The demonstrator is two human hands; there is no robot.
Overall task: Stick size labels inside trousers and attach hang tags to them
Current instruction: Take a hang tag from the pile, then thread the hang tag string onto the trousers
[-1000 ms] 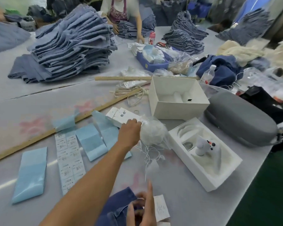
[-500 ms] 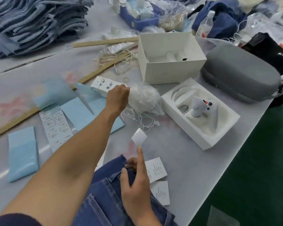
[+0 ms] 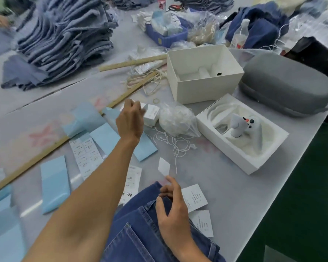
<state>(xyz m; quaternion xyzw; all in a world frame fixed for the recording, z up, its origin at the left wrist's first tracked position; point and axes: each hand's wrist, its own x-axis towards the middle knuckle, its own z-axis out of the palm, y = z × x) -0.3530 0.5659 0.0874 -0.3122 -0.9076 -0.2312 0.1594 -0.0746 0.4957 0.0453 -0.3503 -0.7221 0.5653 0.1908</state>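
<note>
Left hand (image 3: pixel 130 121) is stretched out over the table (image 3: pixel 225 195), fingers curled at a small stack of white hang tags (image 3: pixel 151 114); can't tell if it actually pinches one. Bag of white strings (image 3: pixel 175 120) sits just right of that stack. Right hand (image 3: pixel 173 210) rests on the blue trousers (image 3: pixel 140 229) at the near edge, a small white label (image 3: pixel 164 166) stuck on its raised index fingertip, other fingers loosely bent. Label sheets (image 3: pixel 86 154) lie under the left forearm.
</note>
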